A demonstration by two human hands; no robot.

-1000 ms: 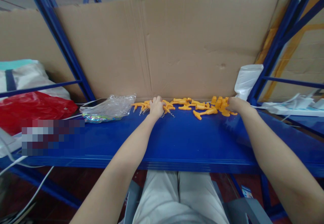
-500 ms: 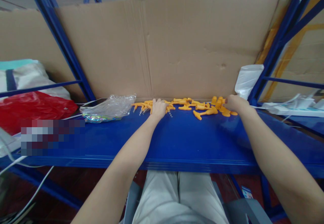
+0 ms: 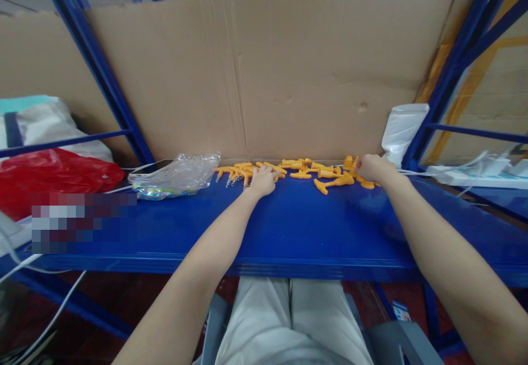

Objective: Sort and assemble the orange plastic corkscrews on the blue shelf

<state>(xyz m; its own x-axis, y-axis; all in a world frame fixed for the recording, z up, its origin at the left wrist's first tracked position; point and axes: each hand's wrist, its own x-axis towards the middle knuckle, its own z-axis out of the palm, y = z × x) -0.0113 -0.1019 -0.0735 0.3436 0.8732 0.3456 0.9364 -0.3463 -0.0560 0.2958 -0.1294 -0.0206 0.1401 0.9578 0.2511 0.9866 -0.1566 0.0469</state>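
My left hand (image 3: 263, 182) rests on a pile of yellow T-handled corkscrews (image 3: 243, 170), its fingers stretched out and slightly spread over the handles. Thin metal spirals stick out toward me from this pile. On the right, my right hand (image 3: 374, 168) has its fingertips pinched at a cluster of yellow plastic pieces (image 3: 366, 183), some with round bases; its fingers partly hide the one they grip. Between the hands lie yellow sheathed pieces (image 3: 328, 172) and a longer T-handled piece (image 3: 335, 182).
A clear plastic bag (image 3: 181, 172) with shiny colourful contents lies left of the pile. A cardboard sheet (image 3: 309, 79) stands along the back of the blue shelf (image 3: 305, 227). A white pouch (image 3: 404, 128) leans at the right post, near a white power strip (image 3: 474, 177).
My left hand has shifted slightly right and toward me, its fingers straightening over the corkscrews. My right hand has moved a little left among the yellow pieces.
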